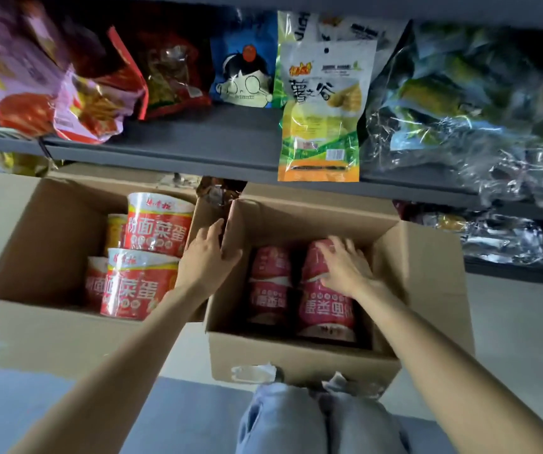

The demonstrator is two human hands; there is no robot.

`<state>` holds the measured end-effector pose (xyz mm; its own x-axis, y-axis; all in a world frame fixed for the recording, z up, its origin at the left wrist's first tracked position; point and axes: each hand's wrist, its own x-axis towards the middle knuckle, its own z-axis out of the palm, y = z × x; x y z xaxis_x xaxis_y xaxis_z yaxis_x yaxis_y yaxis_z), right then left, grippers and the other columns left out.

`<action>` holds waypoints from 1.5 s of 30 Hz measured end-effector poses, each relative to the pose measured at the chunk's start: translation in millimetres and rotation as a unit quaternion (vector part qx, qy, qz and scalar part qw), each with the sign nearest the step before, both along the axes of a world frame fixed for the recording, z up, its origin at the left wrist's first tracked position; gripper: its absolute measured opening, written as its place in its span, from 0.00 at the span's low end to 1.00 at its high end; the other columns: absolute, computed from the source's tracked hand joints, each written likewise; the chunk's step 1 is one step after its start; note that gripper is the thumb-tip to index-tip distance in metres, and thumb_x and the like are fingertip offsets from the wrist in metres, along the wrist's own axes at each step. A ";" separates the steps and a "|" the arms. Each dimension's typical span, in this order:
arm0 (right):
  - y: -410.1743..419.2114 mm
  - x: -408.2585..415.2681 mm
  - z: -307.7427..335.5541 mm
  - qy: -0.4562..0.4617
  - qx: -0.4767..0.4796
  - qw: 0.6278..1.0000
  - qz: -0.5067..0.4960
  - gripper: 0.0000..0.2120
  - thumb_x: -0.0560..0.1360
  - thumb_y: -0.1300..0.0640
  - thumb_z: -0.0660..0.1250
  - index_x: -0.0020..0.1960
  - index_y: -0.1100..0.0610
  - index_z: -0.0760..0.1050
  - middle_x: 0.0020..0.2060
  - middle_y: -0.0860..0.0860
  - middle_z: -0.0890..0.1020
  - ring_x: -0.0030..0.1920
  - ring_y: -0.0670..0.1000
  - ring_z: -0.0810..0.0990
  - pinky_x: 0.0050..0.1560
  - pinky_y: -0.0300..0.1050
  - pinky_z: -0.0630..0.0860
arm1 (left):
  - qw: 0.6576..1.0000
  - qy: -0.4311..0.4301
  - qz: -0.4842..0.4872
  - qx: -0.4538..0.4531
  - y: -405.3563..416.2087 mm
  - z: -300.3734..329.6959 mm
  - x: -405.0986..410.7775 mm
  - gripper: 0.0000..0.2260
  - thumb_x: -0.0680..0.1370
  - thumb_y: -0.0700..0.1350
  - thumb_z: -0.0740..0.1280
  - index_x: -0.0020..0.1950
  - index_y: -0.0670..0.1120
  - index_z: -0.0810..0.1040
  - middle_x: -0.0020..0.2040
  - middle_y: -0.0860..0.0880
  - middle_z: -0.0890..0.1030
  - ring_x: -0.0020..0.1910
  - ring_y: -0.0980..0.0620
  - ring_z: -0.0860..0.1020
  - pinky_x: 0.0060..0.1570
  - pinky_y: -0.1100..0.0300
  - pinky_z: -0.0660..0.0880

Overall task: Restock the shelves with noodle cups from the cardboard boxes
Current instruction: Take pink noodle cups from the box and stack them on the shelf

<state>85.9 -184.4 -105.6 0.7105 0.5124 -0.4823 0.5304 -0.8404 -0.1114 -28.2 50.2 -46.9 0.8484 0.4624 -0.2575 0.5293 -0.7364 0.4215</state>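
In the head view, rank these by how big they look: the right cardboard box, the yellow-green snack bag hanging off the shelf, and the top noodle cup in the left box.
1. Right cardboard box
2. Yellow-green snack bag
3. Top noodle cup

The gaps look plain; nearness affects apparent size only.

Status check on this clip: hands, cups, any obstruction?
Left hand on right box flap edge. Right hand resting on red noodle cup inside it, not yet lifted. Nothing in the way.
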 end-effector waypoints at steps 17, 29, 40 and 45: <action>21.2 6.8 -72.4 0.089 0.030 0.876 -0.473 0.62 0.59 0.37 0.77 0.77 0.56 0.42 0.69 0.64 0.63 0.67 0.65 0.67 0.62 0.60 0.68 | 0.995 -0.095 0.025 -0.014 1.3 -17.8 -6.0 0.26 0.75 0.40 0.69 0.72 0.51 0.69 0.52 0.47 0.78 0.49 0.46 0.79 0.45 0.55 0.77; -3.9 -33.7 74.6 -0.007 0.241 0.966 -0.096 0.65 0.53 0.34 0.78 0.76 0.58 0.49 0.72 0.54 0.63 0.70 0.54 0.65 0.69 0.49 0.63 | 0.944 -0.128 -0.281 0.119 -26.4 19.8 -1.2 0.52 0.63 0.53 0.79 0.78 0.49 0.51 0.76 0.41 0.54 0.75 0.41 0.53 0.71 0.42 0.54; 10.3 -40.3 87.8 -0.093 0.215 0.941 0.245 0.44 0.63 0.47 0.77 0.71 0.58 0.61 0.66 0.56 0.74 0.65 0.55 0.73 0.70 0.48 0.60 | 0.972 -0.001 -0.203 -0.122 -35.8 3.6 -17.2 0.51 0.56 0.60 0.80 0.72 0.52 0.57 0.62 0.57 0.64 0.62 0.56 0.67 0.64 0.55 0.70; -7.4 -26.0 60.3 -0.047 0.185 0.977 0.100 0.35 0.71 0.48 0.72 0.73 0.54 0.62 0.73 0.52 0.63 0.72 0.54 0.63 0.71 0.50 0.59 | 0.966 0.129 -0.223 0.027 -61.3 -32.6 -24.0 0.46 0.63 0.64 0.75 0.74 0.49 0.58 0.68 0.45 0.64 0.64 0.41 0.67 0.62 0.49 0.69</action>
<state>59.9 -191.8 -45.4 0.6103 0.7725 -0.1753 0.7028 -0.6302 -0.3300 -52.2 -11.1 -79.6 0.8774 0.0844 -0.4723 0.2366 -0.9325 0.2730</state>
